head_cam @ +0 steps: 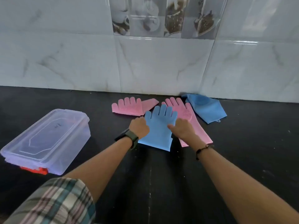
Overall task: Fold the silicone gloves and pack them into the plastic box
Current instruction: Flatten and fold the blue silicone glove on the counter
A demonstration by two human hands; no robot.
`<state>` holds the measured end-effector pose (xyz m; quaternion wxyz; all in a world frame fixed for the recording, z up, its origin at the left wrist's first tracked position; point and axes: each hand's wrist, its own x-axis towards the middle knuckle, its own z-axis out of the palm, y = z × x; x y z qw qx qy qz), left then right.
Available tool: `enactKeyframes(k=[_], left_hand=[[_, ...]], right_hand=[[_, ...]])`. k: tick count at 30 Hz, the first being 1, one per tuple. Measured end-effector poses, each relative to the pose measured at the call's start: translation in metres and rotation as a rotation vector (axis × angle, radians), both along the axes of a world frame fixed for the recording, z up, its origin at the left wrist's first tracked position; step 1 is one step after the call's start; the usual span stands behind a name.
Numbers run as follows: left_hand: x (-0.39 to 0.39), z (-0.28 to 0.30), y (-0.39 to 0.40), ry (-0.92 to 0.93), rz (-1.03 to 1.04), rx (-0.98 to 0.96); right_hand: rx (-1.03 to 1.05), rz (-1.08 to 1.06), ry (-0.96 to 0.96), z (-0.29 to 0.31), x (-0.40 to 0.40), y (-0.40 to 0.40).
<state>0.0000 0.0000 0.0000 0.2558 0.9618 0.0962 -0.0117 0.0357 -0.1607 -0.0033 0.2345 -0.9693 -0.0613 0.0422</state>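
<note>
On the black counter (161,175), close to the tiled wall (80,62), four silicone gloves lie in a loose cluster. Nearest the person is a blue glove (159,125), flat and unfolded, fingers pointing at the wall and cuff toward the camera. Both hands are on it. The left hand (139,127) is curled at the glove's left edge, knuckles up, fingers tucked in against the rim — it seems to pinch that edge, though the fingertips are hidden. The right hand (182,128) rests on the right side with its fingers bent and its thumb laid across the blue surface, gripping or pressing that edge; how tightly, I cannot tell.

Under the blue glove's right side, and partly under the right hand, lies a long pink glove (187,113), bristled palm up, its cuff showing just beside the right wrist. A second pink glove (129,106) sits to the left, apart from the blue one, bristles up. A second blue glove (205,107) lies crumpled against the wall at the right, touching the long pink one.

Well to the left stands the plastic box (47,141) — clear, lid on, with a red clasp (36,170) at its near end. A dark watch (129,137) is on the left wrist, a thin cord band (202,149) on the right, and a plaid sleeve (56,202) fills the lower left corner.
</note>
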Motion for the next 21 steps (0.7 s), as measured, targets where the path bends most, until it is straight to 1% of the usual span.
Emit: enactKeyframes(k=[1,2,4,6,7,9,11,12,13,14,15,16,17,18,19,20,21], left_hand=[[-0.003,-0.006,0.004,0.071,0.029,-0.028],[-0.006,-0.014,0.007,0.115,0.063,-0.061],[-0.008,-0.031,0.011,0.143,0.125,-0.151],[-0.008,-0.039,0.010,0.111,0.185,-0.254],[-0.008,-0.041,0.008,0.076,0.197,-0.251],[-0.010,-0.042,0.005,0.020,0.186,-0.163],[-0.014,-0.046,0.002,-0.029,0.147,-0.051],[-0.017,-0.048,0.001,-0.077,0.128,0.010],[-0.019,-0.050,-0.001,-0.148,0.120,0.028],[-0.020,-0.049,-0.005,-0.218,0.113,-0.010],[-0.022,-0.044,-0.010,-0.267,0.103,-0.155],[-0.023,-0.037,-0.016,-0.269,0.094,-0.403],[-0.024,-0.025,-0.023,-0.191,0.080,-0.708],[-0.024,-0.014,-0.026,-0.066,0.069,-1.009],[-0.022,-0.008,-0.024,0.061,0.078,-1.215],[-0.018,-0.004,-0.019,0.159,0.069,-1.331],[-0.015,-0.003,-0.011,0.203,0.050,-1.373]], right_hand=[[0.014,-0.008,0.102,-0.009,-0.005,0.001],[0.035,-0.033,0.153,-0.016,-0.008,0.002],[0.064,-0.072,0.179,-0.029,-0.011,0.003],[0.074,-0.091,0.195,-0.029,-0.008,0.006],[0.079,-0.092,0.204,-0.027,-0.005,0.006],[0.095,-0.090,0.214,-0.025,-0.001,0.008],[0.142,-0.088,0.169,-0.026,-0.001,0.012],[0.170,-0.099,0.108,-0.025,-0.001,0.014],[0.179,-0.109,0.029,-0.023,-0.001,0.016],[0.170,-0.103,-0.071,-0.022,-0.003,0.018],[0.159,-0.065,-0.152,-0.016,-0.007,0.022],[0.146,0.004,-0.220,-0.012,-0.012,0.026],[0.095,0.097,-0.255,-0.008,-0.019,0.030],[0.017,0.208,-0.291,-0.004,-0.026,0.035],[-0.081,0.306,-0.304,-0.001,-0.034,0.041],[-0.182,0.395,-0.298,-0.001,-0.041,0.045],[-0.238,0.450,-0.290,0.001,-0.050,0.049]])
